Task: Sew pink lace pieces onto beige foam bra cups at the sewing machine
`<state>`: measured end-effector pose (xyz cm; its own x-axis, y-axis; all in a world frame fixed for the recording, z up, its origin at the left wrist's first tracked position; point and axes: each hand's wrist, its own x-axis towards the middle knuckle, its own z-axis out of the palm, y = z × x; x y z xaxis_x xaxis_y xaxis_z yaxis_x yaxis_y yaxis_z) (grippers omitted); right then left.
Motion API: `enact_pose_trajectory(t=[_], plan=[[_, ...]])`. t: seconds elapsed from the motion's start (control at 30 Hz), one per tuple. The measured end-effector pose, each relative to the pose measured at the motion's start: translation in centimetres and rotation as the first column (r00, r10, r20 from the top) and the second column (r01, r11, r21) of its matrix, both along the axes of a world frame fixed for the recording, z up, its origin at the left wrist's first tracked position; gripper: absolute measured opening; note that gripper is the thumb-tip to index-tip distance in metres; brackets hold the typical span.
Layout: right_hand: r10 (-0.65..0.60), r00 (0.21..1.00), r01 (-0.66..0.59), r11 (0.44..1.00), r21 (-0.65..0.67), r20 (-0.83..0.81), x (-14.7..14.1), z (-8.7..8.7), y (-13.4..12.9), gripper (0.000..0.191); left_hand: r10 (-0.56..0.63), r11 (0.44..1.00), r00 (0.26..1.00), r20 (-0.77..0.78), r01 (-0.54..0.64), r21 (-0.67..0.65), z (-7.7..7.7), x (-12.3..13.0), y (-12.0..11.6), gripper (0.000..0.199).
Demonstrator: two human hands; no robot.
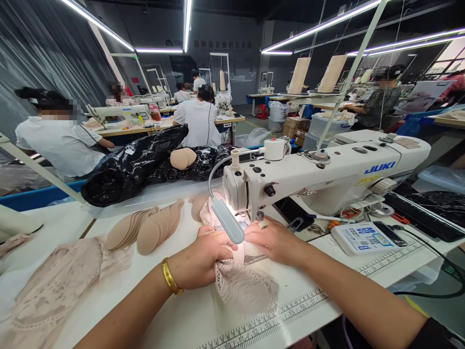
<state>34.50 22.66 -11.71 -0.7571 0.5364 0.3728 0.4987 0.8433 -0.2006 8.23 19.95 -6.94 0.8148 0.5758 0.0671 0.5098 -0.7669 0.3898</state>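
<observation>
My left hand (203,259), with a gold bangle at the wrist, pinches a piece of pale pink lace fabric (247,291) between thumb and fingers. Its loose edge hangs toward me over the table. My right hand (276,241) closes on the same work, fingers pressed together right by the needle area of the white sewing machine (319,179). A grey lamp head (228,220) on a bendy neck lights this spot and covers some fingertips and the needle. Fanned beige foam cups (160,229) lie left of my left hand.
More lace (61,286) spreads over the left of the table. Black plastic bags (138,165) lie behind, one beige cup pile (182,158) on them. A phone (293,213) and a white plastic case (365,238) sit right of my hands. Several people work at other machines.
</observation>
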Motion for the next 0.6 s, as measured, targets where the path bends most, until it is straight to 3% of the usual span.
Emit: enact_pose_trajectory(t=[0.27,0.5,0.6], plan=[[0.025,1.0,-0.024,0.999,0.025,-0.018,0.0,0.4,-0.7,0.029,0.045,0.998,0.999,0.029,-0.047,0.052,-0.5,-0.1,0.2,0.022],[0.253,0.967,-0.253,0.968,0.008,-0.024,-0.2,1.1,-1.8,0.024,-0.079,0.965,0.996,0.034,0.068,0.255,-0.6,-0.2,-0.1,0.027],[0.28,0.96,-0.28,0.96,0.009,-0.012,-0.2,1.0,-1.9,0.022,-0.097,0.955,0.995,0.03,0.085,0.284,-0.6,-0.2,-0.1,0.03]])
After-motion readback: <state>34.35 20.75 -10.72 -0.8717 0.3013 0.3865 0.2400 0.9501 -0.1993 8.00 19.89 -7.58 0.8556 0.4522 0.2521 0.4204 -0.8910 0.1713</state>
